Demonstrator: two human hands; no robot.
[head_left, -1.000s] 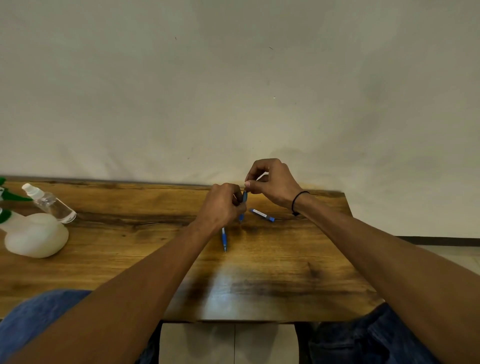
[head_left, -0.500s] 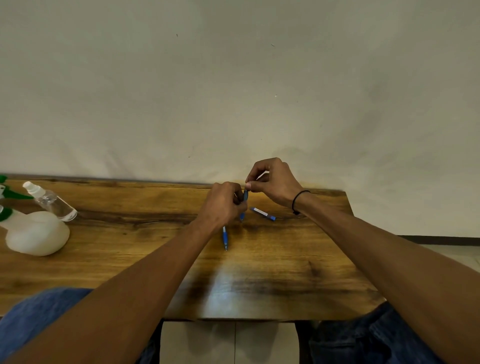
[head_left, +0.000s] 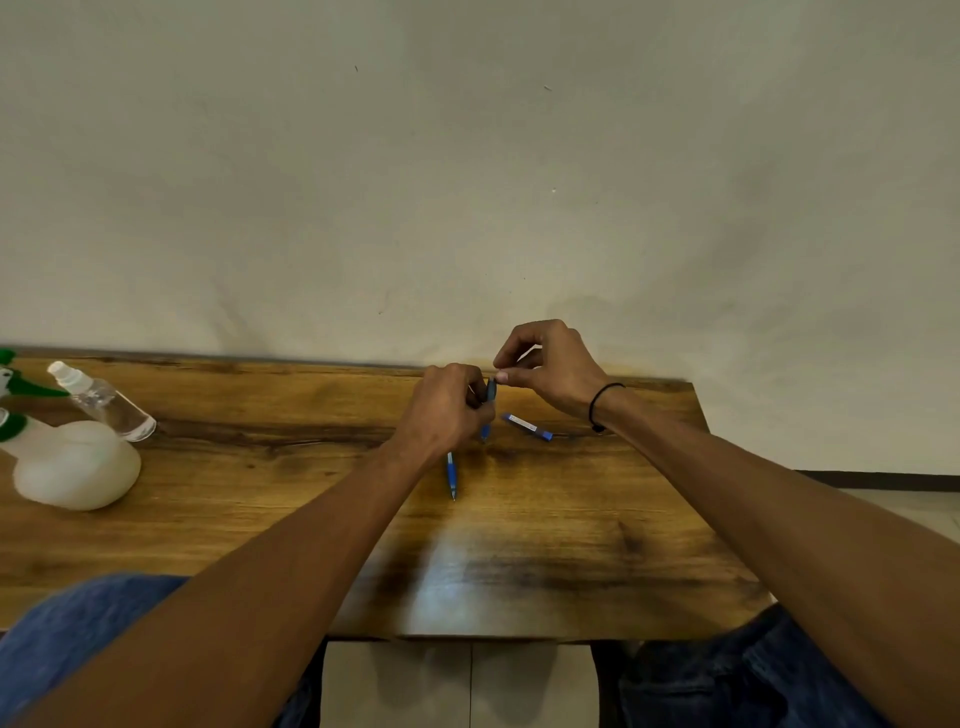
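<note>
The left hand (head_left: 447, 410) has its grip clenched round the barrel of a blue pen (head_left: 490, 391), held nearly upright just above the surface (head_left: 571, 525). The right hand (head_left: 551, 364) pinches the pen's top end between thumb and forefinger. This looks like work on the pen's upper end, so the left grip should brace the barrel firmly while the right turns or pulls straight along its axis, not sideways. A second pen (head_left: 452, 474) and a labelled pen part (head_left: 527, 426) lie just beside the hands, and two spray bottles (head_left: 78, 457) stand well apart at the left.
</note>
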